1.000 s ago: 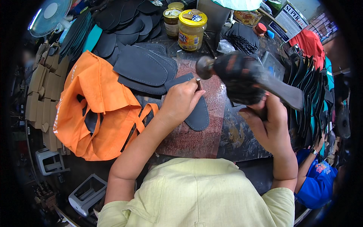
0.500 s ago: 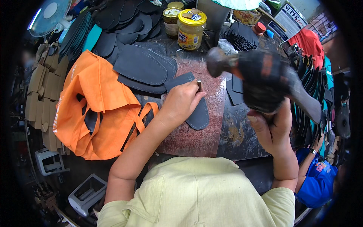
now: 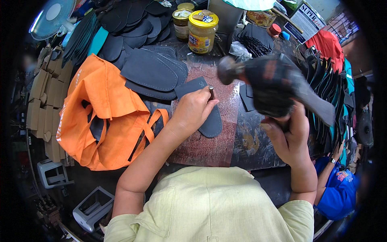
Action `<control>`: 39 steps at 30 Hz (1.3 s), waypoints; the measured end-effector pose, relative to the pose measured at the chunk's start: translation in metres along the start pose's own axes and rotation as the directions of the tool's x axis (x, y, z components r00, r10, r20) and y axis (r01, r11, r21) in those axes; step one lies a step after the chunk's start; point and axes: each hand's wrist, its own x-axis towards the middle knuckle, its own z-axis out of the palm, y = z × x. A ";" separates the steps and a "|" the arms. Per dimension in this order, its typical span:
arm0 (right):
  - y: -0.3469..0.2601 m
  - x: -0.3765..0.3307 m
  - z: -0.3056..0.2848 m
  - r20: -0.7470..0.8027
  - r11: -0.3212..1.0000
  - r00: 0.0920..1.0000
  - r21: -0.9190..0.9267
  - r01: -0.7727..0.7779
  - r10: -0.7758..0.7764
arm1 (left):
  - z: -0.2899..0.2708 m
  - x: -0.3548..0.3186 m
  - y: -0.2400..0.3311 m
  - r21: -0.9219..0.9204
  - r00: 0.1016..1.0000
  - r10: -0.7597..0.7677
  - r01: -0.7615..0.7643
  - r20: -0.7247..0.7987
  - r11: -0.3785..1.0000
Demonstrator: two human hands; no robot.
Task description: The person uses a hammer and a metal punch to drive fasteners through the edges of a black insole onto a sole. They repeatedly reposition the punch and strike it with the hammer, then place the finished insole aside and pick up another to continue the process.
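1. The right hand (image 3: 291,137) is closed round the handle of a dark hammer (image 3: 266,82), raised and blurred above the bench; its round head points left, toward the punch.
2. The left hand (image 3: 192,112) is curled narrow, fingers pinching a small metal punch (image 3: 211,92) held upright on a dark sole piece (image 3: 203,107); the palm rests on that piece, which lies on a reddish-brown work slab (image 3: 209,141).
3. Just left lies an orange cloth bag (image 3: 102,113); beyond the slab a heap of dark soles (image 3: 151,72) spreads; farther back stand two yellow-lidded jars (image 3: 202,32) and a small fan (image 3: 50,18).
4. At the right edge another person in a blue sleeve (image 3: 338,189) sits beside hanging soles.
5. Against half a second ago, the hammer has dropped lower and leftward, nearer the punch; the left hand has stayed put.
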 end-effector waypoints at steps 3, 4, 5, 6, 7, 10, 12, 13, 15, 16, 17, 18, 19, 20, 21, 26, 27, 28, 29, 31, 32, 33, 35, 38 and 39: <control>0.007 -0.002 0.011 -0.018 0.998 1.000 0.063 0.003 -0.002 | 0.003 0.000 -0.001 0.041 0.998 0.067 -0.066 -0.016 0.997; 0.007 -0.002 0.009 0.105 0.991 0.994 -0.136 -0.007 0.021 | 0.003 -0.003 0.000 0.069 0.996 0.087 -0.086 -0.011 0.994; 0.009 -0.001 0.010 0.170 0.948 0.984 -0.319 0.005 0.052 | 0.004 -0.005 0.002 0.100 0.994 0.112 -0.110 -0.012 0.989; 0.008 -0.002 0.007 0.256 0.902 0.939 -0.418 -0.107 0.231 | 0.004 -0.006 0.003 0.070 0.996 0.086 -0.084 -0.016 0.994; 0.007 -0.002 0.004 0.269 0.911 0.930 -0.389 -0.134 0.252 | 0.005 -0.007 0.004 0.041 0.998 0.064 -0.063 -0.021 0.997; 0.003 -0.003 -0.006 0.268 0.930 0.945 -0.359 -0.082 0.187 | 0.004 -0.007 0.006 0.010 1.000 -0.027 0.027 -0.001 1.000; 0.003 -0.005 -0.011 0.224 0.940 0.960 -0.329 -0.085 0.165 | 0.003 -0.005 0.005 0.001 0.999 -0.043 0.043 0.013 0.999; 0.004 -0.006 -0.011 0.202 0.948 0.970 -0.312 -0.067 0.135 | 0.002 -0.004 0.004 -0.009 1.000 -0.025 0.026 0.014 1.000; 0.008 -0.007 -0.009 0.160 0.990 0.987 -0.130 0.051 -0.030 | 0.002 -0.004 0.002 -0.026 1.000 -0.003 0.004 0.015 1.000; 0.009 -0.009 -0.006 0.134 0.997 0.989 -0.035 0.065 -0.059 | 0.003 -0.004 0.002 -0.032 1.000 0.002 -0.001 0.016 0.999; 0.011 -0.009 -0.002 0.068 0.988 0.986 0.037 0.148 -0.150 | 0.004 -0.004 0.002 -0.039 1.000 0.008 -0.008 0.020 0.999; 0.011 -0.009 0.000 0.065 0.980 0.984 -0.102 0.171 -0.165 | 0.005 -0.005 0.002 0.002 0.999 0.042 -0.042 0.013 0.999; 0.011 -0.009 0.001 0.183 0.972 0.981 -0.213 0.102 -0.063 | 0.006 -0.008 0.003 0.043 0.997 0.077 -0.077 0.009 0.996; 0.010 -0.009 0.001 0.254 0.949 0.966 -0.314 0.040 0.043 | 0.007 -0.010 0.004 0.084 0.994 0.111 -0.111 0.005 0.990; 0.007 -0.009 -0.002 0.324 0.898 0.933 -0.440 0.004 0.155 | 0.007 -0.011 0.005 0.046 0.995 0.100 -0.100 -0.012 0.994; 0.000 -0.011 -0.014 0.272 0.941 0.952 -0.335 -0.041 0.138 | 0.007 -0.011 0.007 -0.038 1.000 0.025 -0.025 -0.009 0.999; 0.001 -0.012 -0.015 0.229 0.967 0.970 -0.254 -0.018 0.078 | 0.006 -0.010 0.007 -0.041 1.000 0.008 -0.008 0.012 0.999; 0.001 -0.014 -0.014 0.181 0.978 0.982 -0.209 -0.019 0.058 | 0.005 -0.010 0.007 -0.029 1.000 0.014 -0.014 0.016 0.999; 0.003 -0.016 -0.012 0.117 0.988 0.993 -0.153 0.003 0.015 | 0.005 -0.009 0.007 -0.016 1.000 0.021 -0.020 0.020 1.000; 0.005 -0.019 -0.005 0.112 0.994 0.992 0.087 -0.066 0.056 | 0.006 -0.009 0.008 0.010 0.999 0.044 -0.044 0.019 0.999; 0.007 -0.018 -0.001 0.132 0.996 0.987 0.001 -0.088 0.087 | 0.006 -0.010 0.008 0.022 0.998 0.061 -0.061 0.014 0.998; 0.007 -0.017 0.000 0.188 0.982 0.978 -0.177 -0.060 0.094 | 0.007 -0.011 0.009 0.035 0.997 0.078 -0.078 0.009 0.996; 0.006 -0.015 0.000 0.286 0.908 0.931 -0.407 -0.096 0.227 | 0.007 -0.012 0.010 -0.010 0.997 0.081 -0.081 0.007 0.997; 0.000 -0.011 -0.009 0.289 0.916 0.934 -0.391 -0.085 0.210 | 0.008 -0.014 0.011 -0.043 0.999 0.048 -0.048 -0.002 0.998; -0.003 -0.012 -0.014 0.286 0.918 0.938 -0.390 -0.072 0.194 | 0.008 -0.015 0.011 -0.047 1.000 0.027 -0.027 -0.004 0.999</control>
